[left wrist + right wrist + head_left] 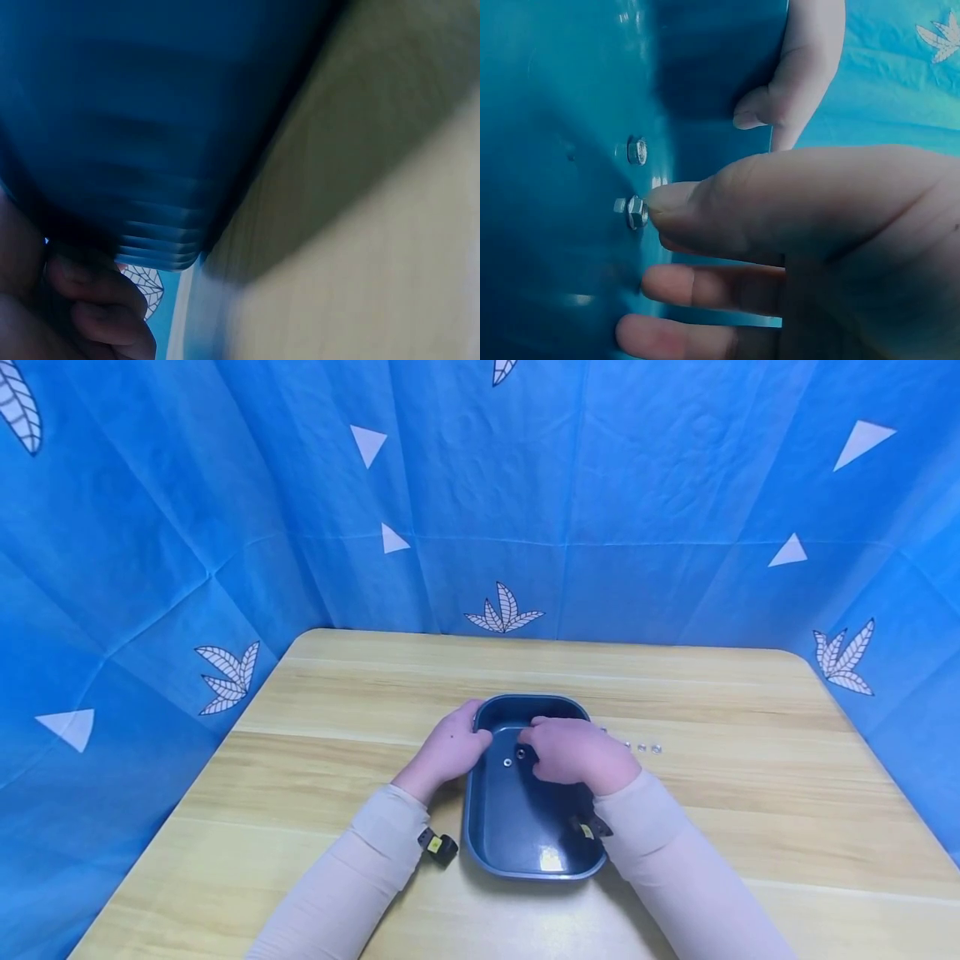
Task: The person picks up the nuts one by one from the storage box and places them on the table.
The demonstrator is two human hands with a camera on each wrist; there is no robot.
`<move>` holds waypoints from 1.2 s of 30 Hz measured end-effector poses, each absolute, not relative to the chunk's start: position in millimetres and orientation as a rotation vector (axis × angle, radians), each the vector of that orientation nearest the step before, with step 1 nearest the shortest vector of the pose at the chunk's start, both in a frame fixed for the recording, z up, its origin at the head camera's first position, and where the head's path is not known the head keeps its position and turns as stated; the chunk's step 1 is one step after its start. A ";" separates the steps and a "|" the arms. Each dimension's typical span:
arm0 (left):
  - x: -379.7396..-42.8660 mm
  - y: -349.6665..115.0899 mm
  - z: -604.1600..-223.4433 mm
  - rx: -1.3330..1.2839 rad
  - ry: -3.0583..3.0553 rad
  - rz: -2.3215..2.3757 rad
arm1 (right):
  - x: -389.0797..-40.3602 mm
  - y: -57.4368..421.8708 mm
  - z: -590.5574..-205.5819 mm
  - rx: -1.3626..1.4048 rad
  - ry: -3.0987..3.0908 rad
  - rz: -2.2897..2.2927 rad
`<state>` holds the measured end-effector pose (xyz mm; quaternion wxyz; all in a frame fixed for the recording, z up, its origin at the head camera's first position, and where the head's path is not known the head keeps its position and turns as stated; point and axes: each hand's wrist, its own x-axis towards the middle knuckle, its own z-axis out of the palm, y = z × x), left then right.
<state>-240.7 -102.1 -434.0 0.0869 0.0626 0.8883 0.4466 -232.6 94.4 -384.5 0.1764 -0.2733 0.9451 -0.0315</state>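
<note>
A deep, dark blue tray [517,839] with rounded corners stands on the table. My left hand [452,747] grips its far left side, thumb over the rim and fingers along the outer wall. In the left wrist view, curled fingers [105,304] show beside the ridged outside of the tray. My right hand [573,750] reaches down inside the tray. Two small metal hex nuts lie on the tray floor: one nut [637,212] right at my right thumb tip, the other nut [637,151] a little apart from it. The other right fingers extend loosely beside the thumb.
Several more small metal nuts [642,747] lie in a row on the wooden table [750,827], just right of the tray. A blue patterned curtain [637,485] hangs around the table's back and sides. Dark wrist cameras [442,847] sit at both sleeves.
</note>
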 end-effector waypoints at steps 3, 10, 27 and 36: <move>-241.7 -101.8 -434.7 0.208 2.666 1.317 | -234.3 94.0 -386.6 -0.777 2.666 -0.088; -241.5 -101.5 -434.3 0.208 2.667 1.318 | -235.6 92.9 -388.0 -0.784 2.649 -0.094; -239.3 -101.5 -432.4 0.199 2.638 1.348 | -233.6 95.3 -390.8 -0.877 2.580 -0.181; -239.8 -100.9 -433.5 0.199 2.654 1.337 | -233.5 94.8 -395.4 -0.876 2.543 -0.177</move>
